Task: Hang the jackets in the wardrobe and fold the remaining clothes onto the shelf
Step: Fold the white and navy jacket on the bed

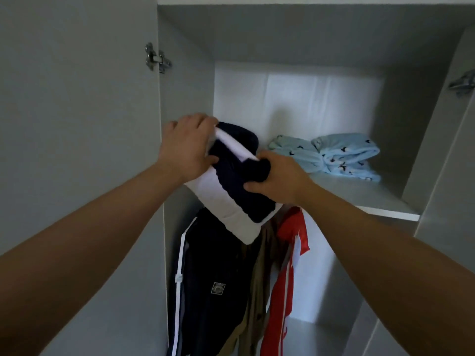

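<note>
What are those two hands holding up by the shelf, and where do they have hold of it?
A folded navy-and-white garment. The left hand grips its far left edge; the right hand grips its right edge.

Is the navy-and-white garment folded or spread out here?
Folded: left hand and right hand grip the navy-and-white garment as a compact bundle at the shelf edge.

1. Upper parts of the dark jacket [213, 278] and red jacket [282, 291], centre frame: hidden behind the folded garment [231, 191].
2. Badge [218, 288] on the dark jacket: too small to read.
3. Lower ends of both jackets: cut off by the bottom edge.
4. Hinge [462, 83], right edge: blurred and partly cut off.
5. Fingertips of the left hand [187, 147]: hidden behind the folded garment.
</note>
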